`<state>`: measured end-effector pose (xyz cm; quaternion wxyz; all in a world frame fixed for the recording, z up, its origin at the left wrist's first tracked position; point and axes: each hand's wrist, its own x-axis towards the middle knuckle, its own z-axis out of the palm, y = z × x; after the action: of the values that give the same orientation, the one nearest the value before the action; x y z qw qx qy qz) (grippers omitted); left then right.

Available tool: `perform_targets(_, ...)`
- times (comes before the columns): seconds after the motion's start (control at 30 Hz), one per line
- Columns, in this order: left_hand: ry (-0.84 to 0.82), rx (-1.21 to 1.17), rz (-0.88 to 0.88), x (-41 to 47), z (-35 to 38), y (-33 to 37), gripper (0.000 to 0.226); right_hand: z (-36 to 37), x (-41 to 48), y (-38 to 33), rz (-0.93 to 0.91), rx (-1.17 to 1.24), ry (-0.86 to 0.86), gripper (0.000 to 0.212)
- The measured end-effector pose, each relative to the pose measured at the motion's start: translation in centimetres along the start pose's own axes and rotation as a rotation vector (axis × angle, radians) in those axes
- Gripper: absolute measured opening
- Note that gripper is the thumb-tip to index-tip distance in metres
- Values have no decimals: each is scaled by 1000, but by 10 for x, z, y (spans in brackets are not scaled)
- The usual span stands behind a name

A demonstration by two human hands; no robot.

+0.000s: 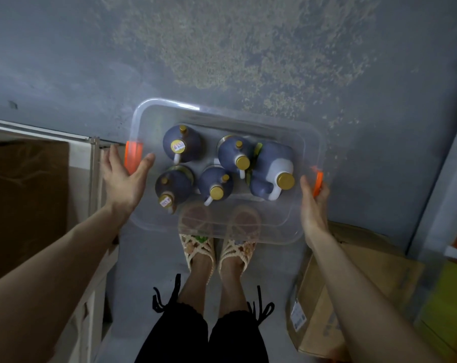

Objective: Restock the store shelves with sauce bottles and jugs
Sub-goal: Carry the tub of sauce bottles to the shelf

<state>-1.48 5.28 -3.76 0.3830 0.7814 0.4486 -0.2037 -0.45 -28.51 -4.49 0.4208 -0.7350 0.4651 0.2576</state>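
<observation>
At nine o'clock in the view stands a pale shelf frame [93,179], probably where the load is bound. Just beside it the left hand [123,179] is released: fingers straight and spread, palm turned toward the left orange latch [133,155], thumb at or nearly at the wall of the bin [169,103]. Whether it touches is not clear. It looks placed to take or steady that end.

The clear bin sits in the middle of the view, above the sandals [198,247], which show through its bottom, so it seems to be carried off the floor [248,48]. Inside it five dark, gold-capped jugs [182,145] stand upright, close together toward its twelve o'clock side. The largest jug [272,169] is at the bin's three o'clock end, so that side likely carries more weight.

At that end the right hand [313,208] is grasping the bin's rim by the right orange latch [318,183], fingers curled around the edge. It appears to bear most of the weight.

At five o'clock a cardboard box [366,271] lies on the floor beside the right arm.
</observation>
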Motion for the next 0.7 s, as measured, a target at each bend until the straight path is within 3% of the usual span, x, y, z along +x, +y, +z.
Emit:
perform_targets(0.13,-120,-226,-115,8,-2,-7,126,1,3,1,-58,-48,0,66)
perform_targets(0.3,-75,-49,-105,9,-4,-11,111,-4,5,-1,-78,-128,-13,65)
perform_targets(0.4,-11,115,-92,4,-7,-7,77,-5,6,-4,-53,-137,-23,64)
perform_targets(0.5,-25,135,-59,3,-7,-3,52,-2,5,-7,-30,-134,-13,63)
perform_targets(0.6,8,97,-48,7,-2,-7,46,-1,6,-6,-35,-132,7,62)
perform_targets(0.7,-21,-87,-93,11,2,-7,42,-2,9,-7,-46,-102,7,55)
